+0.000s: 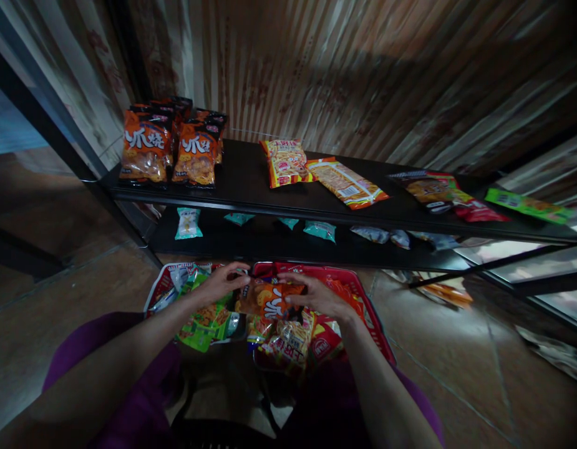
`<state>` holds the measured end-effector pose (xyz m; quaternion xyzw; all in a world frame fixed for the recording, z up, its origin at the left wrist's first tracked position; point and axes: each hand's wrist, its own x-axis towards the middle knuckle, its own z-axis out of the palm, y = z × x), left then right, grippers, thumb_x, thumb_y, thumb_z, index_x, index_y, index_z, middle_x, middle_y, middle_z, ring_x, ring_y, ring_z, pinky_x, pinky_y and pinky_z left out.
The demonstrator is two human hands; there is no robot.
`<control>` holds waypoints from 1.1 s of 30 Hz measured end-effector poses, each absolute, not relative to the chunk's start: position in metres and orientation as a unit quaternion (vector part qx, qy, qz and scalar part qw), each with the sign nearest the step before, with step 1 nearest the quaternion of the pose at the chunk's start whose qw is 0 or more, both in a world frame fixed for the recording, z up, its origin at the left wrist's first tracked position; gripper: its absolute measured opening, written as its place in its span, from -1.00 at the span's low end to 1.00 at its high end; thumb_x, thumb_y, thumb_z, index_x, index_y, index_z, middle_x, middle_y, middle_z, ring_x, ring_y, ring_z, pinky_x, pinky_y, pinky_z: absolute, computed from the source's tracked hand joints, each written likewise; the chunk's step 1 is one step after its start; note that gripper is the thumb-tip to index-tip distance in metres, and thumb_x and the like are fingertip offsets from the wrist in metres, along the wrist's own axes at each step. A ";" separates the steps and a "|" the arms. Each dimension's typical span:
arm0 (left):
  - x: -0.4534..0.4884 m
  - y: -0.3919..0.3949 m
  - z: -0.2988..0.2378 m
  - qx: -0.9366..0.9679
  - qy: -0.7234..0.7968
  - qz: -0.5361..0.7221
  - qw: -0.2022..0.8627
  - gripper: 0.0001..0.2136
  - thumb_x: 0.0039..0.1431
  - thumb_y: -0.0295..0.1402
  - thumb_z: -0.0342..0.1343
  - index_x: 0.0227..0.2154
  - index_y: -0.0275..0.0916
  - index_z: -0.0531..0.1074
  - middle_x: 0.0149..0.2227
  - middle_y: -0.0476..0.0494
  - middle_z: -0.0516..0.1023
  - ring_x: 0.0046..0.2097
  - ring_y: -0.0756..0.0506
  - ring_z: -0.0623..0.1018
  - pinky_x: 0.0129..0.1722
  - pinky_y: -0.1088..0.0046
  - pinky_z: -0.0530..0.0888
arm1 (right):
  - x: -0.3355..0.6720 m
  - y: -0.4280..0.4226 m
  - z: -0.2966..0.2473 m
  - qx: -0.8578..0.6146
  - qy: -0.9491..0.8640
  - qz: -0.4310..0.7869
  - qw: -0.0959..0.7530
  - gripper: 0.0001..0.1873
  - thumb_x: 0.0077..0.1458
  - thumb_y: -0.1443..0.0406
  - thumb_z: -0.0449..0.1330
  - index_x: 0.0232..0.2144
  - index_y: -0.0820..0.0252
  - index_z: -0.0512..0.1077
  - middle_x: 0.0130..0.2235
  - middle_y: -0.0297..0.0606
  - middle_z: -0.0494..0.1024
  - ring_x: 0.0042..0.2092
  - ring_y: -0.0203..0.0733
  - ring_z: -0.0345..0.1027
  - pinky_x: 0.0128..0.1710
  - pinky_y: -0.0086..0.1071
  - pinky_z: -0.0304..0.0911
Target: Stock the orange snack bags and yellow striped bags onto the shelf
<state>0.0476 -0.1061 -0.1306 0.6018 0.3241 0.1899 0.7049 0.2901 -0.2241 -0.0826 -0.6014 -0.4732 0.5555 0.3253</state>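
Note:
Both my hands reach down into a red shopping basket point(367, 312) full of snack packets. My left hand point(220, 284) and my right hand point(314, 296) each grip one side of an orange snack bag point(269, 300) at the top of the pile, fingers curled on it. Green packets point(204, 321) lie under my left forearm. Yellow and red packets point(292, 346) lie below the orange bag.
A black shelf point(251, 181) stands ahead, with matching orange bags point(169, 149) upright at its left, flat yellow packets point(316, 171) in the middle, and red and green packets point(456, 196) at the right. The lower shelf holds small teal packets point(189, 223). The floor is tiled.

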 end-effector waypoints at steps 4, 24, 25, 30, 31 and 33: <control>0.048 -0.112 -0.137 0.601 0.275 0.112 0.742 -0.71 -0.11 -0.23 0.30 -0.26 -0.17 0.54 -0.23 -0.12 0.59 -0.16 -0.12 0.52 -0.13 0.38 0.39 | 0.288 -0.223 -0.086 -0.613 -0.429 0.539 0.388 -0.31 -0.18 0.19 0.37 0.06 -0.01 0.32 -0.14 -0.32 0.55 -0.16 -0.16 0.44 -0.21 -0.29 0.37; 0.050 -0.137 -0.138 0.546 0.330 0.040 0.769 -0.82 -0.21 -0.32 0.27 -0.50 -0.21 0.43 -0.44 -0.02 0.53 -0.34 -0.10 0.50 -0.39 0.45 0.37 | 0.285 -0.213 -0.096 -0.674 -0.323 0.473 0.467 -0.64 -0.21 -0.03 0.33 -0.57 0.13 0.51 -0.54 -0.33 0.55 -0.51 -0.24 0.38 -0.48 -0.38 0.27; 0.049 -0.137 -0.137 0.547 0.326 0.040 0.770 -0.83 -0.20 -0.32 0.27 -0.49 -0.21 0.45 -0.44 -0.01 0.54 -0.35 -0.09 0.50 -0.38 0.45 0.37 | 0.286 -0.214 -0.096 -0.670 -0.322 0.477 0.468 -0.64 -0.20 -0.04 0.32 -0.56 0.12 0.51 -0.54 -0.33 0.55 -0.51 -0.24 0.38 -0.46 -0.37 0.28; 0.045 -0.137 -0.139 0.508 0.363 0.063 0.779 -0.78 -0.23 -0.29 0.33 -0.48 -0.22 0.46 -0.42 -0.03 0.56 -0.33 -0.09 0.52 -0.39 0.44 0.40 | 0.292 -0.217 -0.096 -0.662 -0.290 0.487 0.490 -0.58 -0.07 -0.08 0.23 -0.36 0.09 0.55 -0.31 -0.22 0.61 -0.24 -0.11 0.47 -0.18 -0.25 0.33; 0.045 -0.137 -0.140 0.488 0.378 0.074 0.783 -0.74 -0.23 -0.27 0.34 -0.45 -0.23 0.46 -0.38 -0.05 0.57 -0.29 -0.11 0.53 -0.37 0.43 0.41 | 0.294 -0.217 -0.097 -0.662 -0.271 0.478 0.509 -0.56 -0.05 -0.09 0.21 -0.28 0.09 0.54 -0.24 -0.19 0.61 -0.16 -0.09 0.47 -0.11 -0.22 0.32; 0.045 -0.138 -0.141 0.450 0.400 0.102 0.792 -0.68 -0.23 -0.23 0.36 -0.39 -0.26 0.46 -0.29 -0.10 0.57 -0.23 -0.12 0.53 -0.33 0.39 0.44 | 0.296 -0.218 -0.104 -0.667 -0.221 0.459 0.544 -0.52 -0.04 -0.09 0.20 -0.22 0.10 0.52 -0.20 -0.16 0.60 -0.11 -0.07 0.46 -0.04 -0.17 0.30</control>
